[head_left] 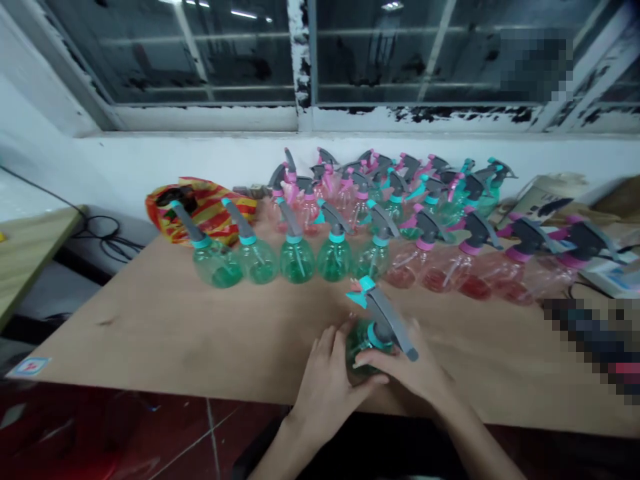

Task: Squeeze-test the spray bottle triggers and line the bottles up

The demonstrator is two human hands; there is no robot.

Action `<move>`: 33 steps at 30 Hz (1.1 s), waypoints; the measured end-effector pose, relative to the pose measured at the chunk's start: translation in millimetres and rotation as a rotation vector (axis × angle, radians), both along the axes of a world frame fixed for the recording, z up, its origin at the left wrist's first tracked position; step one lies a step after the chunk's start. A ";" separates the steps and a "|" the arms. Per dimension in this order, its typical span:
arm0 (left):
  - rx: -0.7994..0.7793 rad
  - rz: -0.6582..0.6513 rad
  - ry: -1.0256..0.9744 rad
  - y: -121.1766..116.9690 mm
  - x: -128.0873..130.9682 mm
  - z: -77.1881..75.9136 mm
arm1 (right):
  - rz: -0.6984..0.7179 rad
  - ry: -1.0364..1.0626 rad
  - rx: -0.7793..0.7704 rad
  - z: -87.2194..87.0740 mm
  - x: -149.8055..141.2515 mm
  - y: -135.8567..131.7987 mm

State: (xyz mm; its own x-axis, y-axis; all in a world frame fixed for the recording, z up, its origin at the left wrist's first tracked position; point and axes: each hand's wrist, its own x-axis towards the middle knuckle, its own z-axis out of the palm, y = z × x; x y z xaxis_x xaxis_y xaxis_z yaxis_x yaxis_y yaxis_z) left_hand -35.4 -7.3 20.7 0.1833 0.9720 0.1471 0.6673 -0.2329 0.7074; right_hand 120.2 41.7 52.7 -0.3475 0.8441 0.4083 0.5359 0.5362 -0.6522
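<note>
A green spray bottle point(367, 333) with a teal collar and a grey trigger head stands near the front edge of the table, between my hands. My left hand point(327, 367) curves round its left side, thumb reaching across the front. From the right, my right hand point(413, 367) wraps the bottle, its thumb lying over the front below the collar. Fingers behind the bottle are hidden. Just beyond stands a row of spray bottles: green ones point(297, 260) on the left and pink ones point(437, 270) on the right.
More pink and teal spray bottles point(345, 190) crowd the back by the wall. A red and yellow striped bag point(215, 207) lies at the back left of the wooden table point(200, 340). A white carton point(545, 193) stands at the back right. Black cable point(105, 233) hangs at the left.
</note>
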 end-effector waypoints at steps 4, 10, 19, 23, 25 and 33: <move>0.046 0.087 -0.012 -12.6 -48.2 0.9 | 0.192 -0.052 -0.157 1.6 -12.7 2.5; 0.131 0.335 -0.013 -36.5 -133.6 -3.9 | 0.334 0.009 -0.198 5.0 -49.8 14.3; 0.266 0.577 -0.161 -39.0 -242.5 -9.1 | 0.240 -0.011 -0.055 34.2 -190.0 46.7; 0.320 0.593 -0.233 -15.8 -276.1 -12.6 | 0.176 -0.014 -0.010 34.9 -239.7 65.8; 0.337 0.600 -0.248 -4.1 -287.8 -12.8 | 0.149 -0.016 -0.008 33.3 -255.2 73.9; 0.333 0.572 -0.319 34.3 -314.2 -9.3 | 0.094 -0.050 -0.025 22.9 -285.0 96.0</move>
